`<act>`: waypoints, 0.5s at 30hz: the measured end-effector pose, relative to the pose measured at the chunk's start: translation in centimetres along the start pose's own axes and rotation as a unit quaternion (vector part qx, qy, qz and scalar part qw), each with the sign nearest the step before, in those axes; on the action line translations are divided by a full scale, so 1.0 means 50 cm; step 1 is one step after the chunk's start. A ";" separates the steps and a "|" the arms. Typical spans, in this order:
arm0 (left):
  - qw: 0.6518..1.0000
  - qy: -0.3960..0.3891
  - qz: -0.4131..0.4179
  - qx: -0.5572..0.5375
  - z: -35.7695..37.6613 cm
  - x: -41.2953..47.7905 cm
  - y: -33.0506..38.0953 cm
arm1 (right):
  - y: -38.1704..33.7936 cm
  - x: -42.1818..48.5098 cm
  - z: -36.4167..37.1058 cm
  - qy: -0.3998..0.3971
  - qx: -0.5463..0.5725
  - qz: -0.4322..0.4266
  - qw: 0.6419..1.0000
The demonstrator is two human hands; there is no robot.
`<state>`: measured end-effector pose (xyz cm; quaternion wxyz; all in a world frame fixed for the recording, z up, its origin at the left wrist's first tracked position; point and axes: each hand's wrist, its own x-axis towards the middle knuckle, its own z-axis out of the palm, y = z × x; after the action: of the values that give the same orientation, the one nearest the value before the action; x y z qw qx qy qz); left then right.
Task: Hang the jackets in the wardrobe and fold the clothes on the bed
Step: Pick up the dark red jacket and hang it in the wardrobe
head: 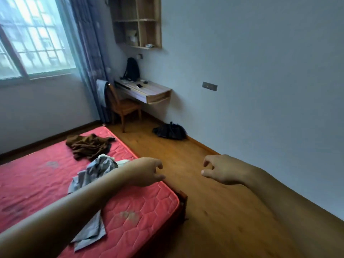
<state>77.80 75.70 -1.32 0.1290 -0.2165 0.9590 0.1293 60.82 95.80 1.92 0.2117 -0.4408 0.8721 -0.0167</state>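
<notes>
The big red bed [37, 183] fills the lower left of the frame, and its long side runs from the bottom middle up toward the upper left. The wooden floor [214, 211] is beside it on the right.

A grey piece of clothing [93, 175] lies crumpled on the bed in the middle left. It is long and thin, stretching from near the bed's right edge down toward the bottom of the frame. The left arm hides part of it. Just above it sits a brown piece of clothing [87, 146] in a messy heap, spread sideways, close to the bed's far corner.

A dark bundle [170, 131] lies on the floor by the wall, above the middle of the frame.

The left hand [147, 172] hangs over the bed's right edge, fingers curled loosely, holding nothing. The right hand [221, 170] is over the floor, also loose and empty. The hands are apart.
</notes>
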 end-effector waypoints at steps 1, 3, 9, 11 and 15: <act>1.000 0.000 -0.017 -0.002 -0.002 0.010 -0.022 | -0.011 0.033 -0.003 -0.004 0.000 -0.015 1.000; 0.999 0.006 -0.048 0.004 -0.003 0.034 -0.049 | -0.015 0.090 -0.005 -0.017 -0.003 -0.040 0.999; 0.992 -0.010 -0.126 -0.020 -0.001 0.133 -0.025 | 0.064 0.232 -0.028 -0.040 -0.002 -0.093 0.995; 0.991 0.001 -0.133 -0.032 0.001 0.175 0.004 | 0.112 0.275 -0.047 -0.032 -0.009 -0.113 0.993; 0.985 0.018 -0.164 -0.050 0.002 0.269 0.079 | 0.236 0.346 -0.103 -0.021 -0.018 -0.157 0.987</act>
<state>64.30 74.06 -4.72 0.1205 -0.3795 0.9048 0.1508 40.83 88.76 -2.07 0.2168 -0.5764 0.7875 -0.0244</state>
